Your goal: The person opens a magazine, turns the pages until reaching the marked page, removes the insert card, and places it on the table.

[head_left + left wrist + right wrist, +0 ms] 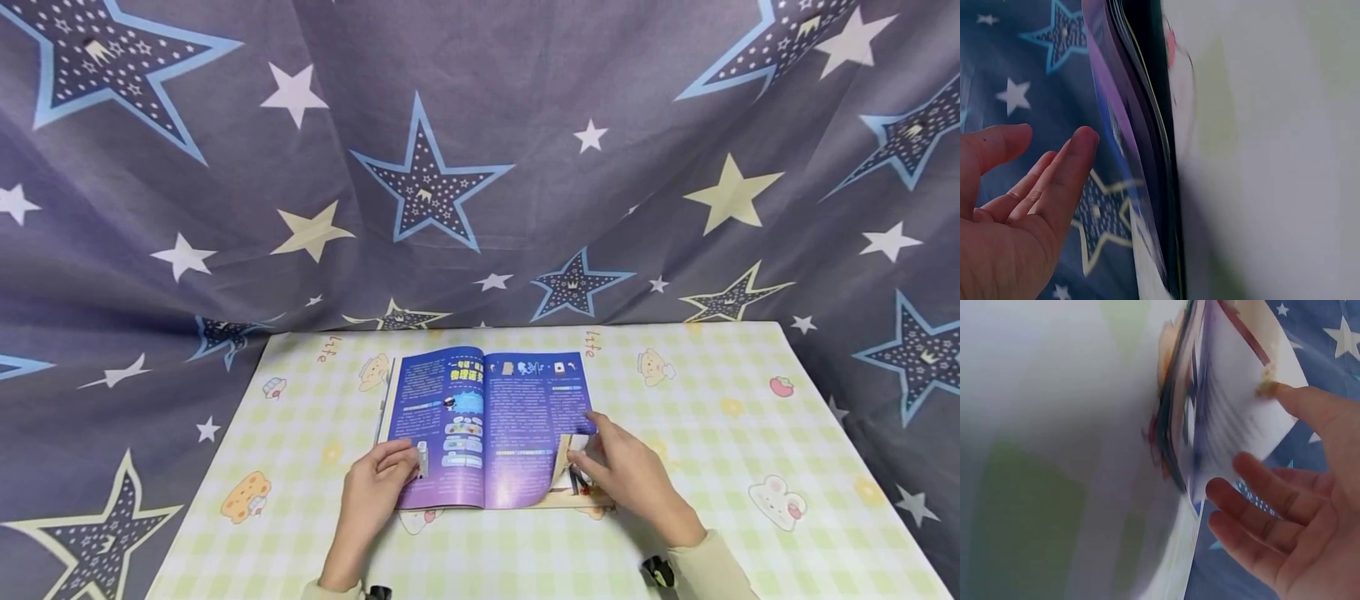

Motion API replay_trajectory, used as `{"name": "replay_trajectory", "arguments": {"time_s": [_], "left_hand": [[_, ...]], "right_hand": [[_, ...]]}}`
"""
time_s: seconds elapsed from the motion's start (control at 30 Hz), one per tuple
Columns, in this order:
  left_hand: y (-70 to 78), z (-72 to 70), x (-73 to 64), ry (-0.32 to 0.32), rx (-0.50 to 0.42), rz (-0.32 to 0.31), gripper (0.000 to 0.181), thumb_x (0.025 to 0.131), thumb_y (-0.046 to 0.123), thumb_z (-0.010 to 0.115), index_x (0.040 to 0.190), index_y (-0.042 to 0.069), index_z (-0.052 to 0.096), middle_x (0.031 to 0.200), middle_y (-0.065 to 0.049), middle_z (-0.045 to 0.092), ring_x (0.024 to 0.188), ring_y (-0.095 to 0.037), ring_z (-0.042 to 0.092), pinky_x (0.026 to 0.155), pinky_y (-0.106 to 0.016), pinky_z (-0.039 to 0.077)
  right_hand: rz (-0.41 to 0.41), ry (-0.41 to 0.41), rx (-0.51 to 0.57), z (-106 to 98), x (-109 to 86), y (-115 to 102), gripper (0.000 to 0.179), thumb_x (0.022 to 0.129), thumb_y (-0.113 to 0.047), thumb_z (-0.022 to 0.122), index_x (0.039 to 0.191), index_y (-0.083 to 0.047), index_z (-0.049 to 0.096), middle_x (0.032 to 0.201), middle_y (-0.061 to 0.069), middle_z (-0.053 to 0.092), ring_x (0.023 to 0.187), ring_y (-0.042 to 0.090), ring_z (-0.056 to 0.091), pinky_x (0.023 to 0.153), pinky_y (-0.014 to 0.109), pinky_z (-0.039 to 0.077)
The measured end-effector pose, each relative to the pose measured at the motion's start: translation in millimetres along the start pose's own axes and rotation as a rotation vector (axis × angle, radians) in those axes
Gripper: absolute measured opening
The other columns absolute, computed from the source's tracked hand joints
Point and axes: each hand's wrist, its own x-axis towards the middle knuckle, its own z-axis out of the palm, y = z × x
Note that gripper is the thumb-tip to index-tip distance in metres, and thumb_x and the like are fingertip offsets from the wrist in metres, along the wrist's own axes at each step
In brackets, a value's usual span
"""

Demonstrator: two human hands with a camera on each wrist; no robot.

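Star-printed curtain (517, 200) fills the top and both sides of the frame; my table (705, 433), cloth in green check with cartoon prints, takes the lower middle. The magazine (483, 429) lies spread on it, just below the frame's centre, purple sides up. It looks light and slick, so a sideways shove from me could skate the whole thing over the cloth. My right hand (633, 471) is at its lower right: thumb touching a raised page (517, 417), other fingers apart and loosely bent, no pinch visible. With little more than thumb friction to rely on, I judge the page could slip free and drop flat. My left hand (375, 479), at the lower left, has thumb and fingers apart, gripping nothing; I cannot tell whether it presses on the paper. If it does not, that side may ride up under any pull from the right. Smallest worry, the curled corner (560, 461), bent up over a pictured leaf (573, 492): pushed too hard it could crease, and glossy sheets clinging together could lift two at once.
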Motion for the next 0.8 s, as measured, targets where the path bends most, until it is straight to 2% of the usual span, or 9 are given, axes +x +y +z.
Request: {"name": "replay_trajectory", "arguments": {"time_s": [0.07, 0.17, 0.33, 0.53, 0.63, 0.8], "left_hand": [[3.0, 8.2, 0.3, -0.029, -0.007, 0.027, 0.029, 0.093, 0.015, 0.073, 0.116, -0.001, 0.071, 0.099, -0.012, 0.075, 0.089, -0.021, 0.074, 0.074, -0.023, 0.059], [8.6, 18.8, 1.1, -0.076, 0.000, 0.067, 0.030, 0.093, 0.020, 0.074, 0.116, 0.001, 0.071, 0.099, -0.010, 0.075, 0.091, -0.020, 0.073, 0.077, -0.023, 0.058], [19.2, 31.3, 2.7, -0.118, 0.004, 0.128, 0.032, 0.093, 0.026, 0.074, 0.117, 0.003, 0.072, 0.099, -0.003, 0.075, 0.092, -0.015, 0.072, 0.082, -0.023, 0.057], [27.1, 46.8, 2.6, -0.198, -0.067, 0.185, 0.036, 0.094, 0.025, 0.073, 0.117, -0.001, 0.070, 0.100, -0.006, 0.075, 0.092, -0.019, 0.073, 0.081, -0.025, 0.058], [30.1, 55.0, 0.6, -0.253, -0.102, 0.194, 0.038, 0.093, 0.026, 0.074, 0.118, -0.002, 0.069, 0.100, -0.008, 0.074, 0.092, -0.021, 0.073, 0.080, -0.026, 0.058], [30.3, 65.8, -3.8, -0.328, -0.144, 0.168, 0.042, 0.092, 0.023, 0.075, 0.122, -0.005, 0.066, 0.098, -0.011, 0.075, 0.091, -0.021, 0.073, 0.077, -0.028, 0.059]], "right_hand": [[-0.012, -0.011, 0.006, 3, 0.9, -4, 0.073, 0.090, -0.039, 0.076, 0.144, 0.000, 0.045, 0.098, 0.003, 0.068, 0.078, 0.015, 0.065, 0.062, 0.032, 0.055], [-0.057, -0.010, 0.011, 8, 2.7, -11, 0.077, 0.091, -0.036, 0.075, 0.149, -0.002, 0.039, 0.111, 0.009, 0.069, 0.086, 0.021, 0.067, 0.068, 0.039, 0.057], [-0.147, -0.007, 0.038, 13, 8.3, -25, 0.081, 0.091, -0.027, 0.076, 0.156, -0.008, 0.031, 0.126, 0.010, 0.066, 0.091, 0.022, 0.066, 0.074, 0.042, 0.057], [-0.217, -0.071, 0.044, 14, 11.8, -39, 0.080, 0.094, -0.026, 0.072, 0.159, -0.012, 0.027, 0.139, 0.011, 0.058, 0.117, 0.028, 0.061, 0.095, 0.045, 0.053], [-0.223, -0.096, 0.066, 15, 12.3, -44, 0.075, 0.095, -0.027, 0.070, 0.158, -0.014, 0.031, 0.141, 0.013, 0.056, 0.124, 0.029, 0.057, 0.101, 0.045, 0.049], [-0.252, -0.106, 0.137, 20, 14.4, -51, 0.068, 0.096, -0.024, 0.069, 0.155, -0.011, 0.037, 0.144, 0.012, 0.053, 0.131, 0.026, 0.052, 0.106, 0.044, 0.045]]}}
